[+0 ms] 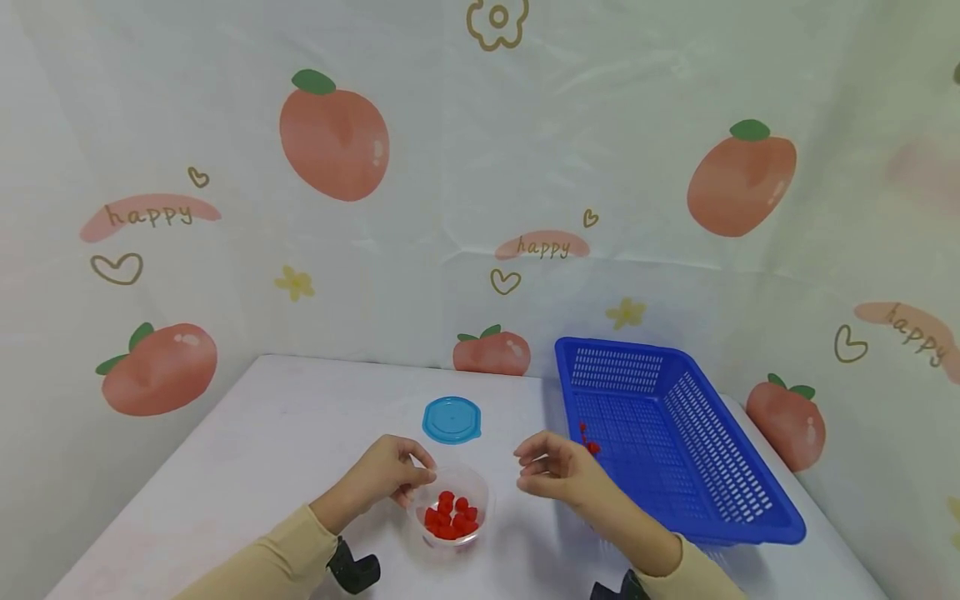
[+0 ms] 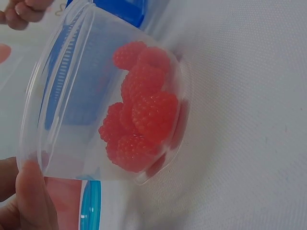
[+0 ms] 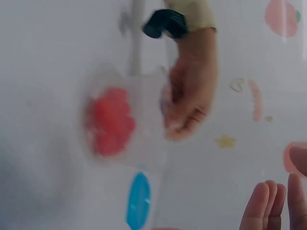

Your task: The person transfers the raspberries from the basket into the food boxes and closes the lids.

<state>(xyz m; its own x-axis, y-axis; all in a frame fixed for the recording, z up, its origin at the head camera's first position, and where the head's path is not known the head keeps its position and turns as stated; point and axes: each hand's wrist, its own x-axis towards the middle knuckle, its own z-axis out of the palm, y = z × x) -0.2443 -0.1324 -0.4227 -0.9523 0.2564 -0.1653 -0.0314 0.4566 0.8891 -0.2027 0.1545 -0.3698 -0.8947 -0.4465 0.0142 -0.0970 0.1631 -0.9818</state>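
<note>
A clear plastic tub (image 1: 480, 487) stands on the white table, with several raspberries (image 1: 450, 518) heaped in its bottom. My left hand (image 1: 390, 467) pinches the tub's rim on its left side. The left wrist view shows the raspberries (image 2: 144, 105) through the clear wall. My right hand (image 1: 558, 471) hovers between the tub and the blue basket, its fingers loosely bent and nothing between them. In the right wrist view its fingers (image 3: 260, 203) are apart from the tub, which looks blurred there.
A large blue plastic basket (image 1: 678, 450) stands on the right, with a few small red pieces (image 1: 592, 447) by its left wall. Behind the tub lies a light-blue lid (image 1: 452, 420). A printed cloth (image 1: 405, 233) hangs at the table's back edge.
</note>
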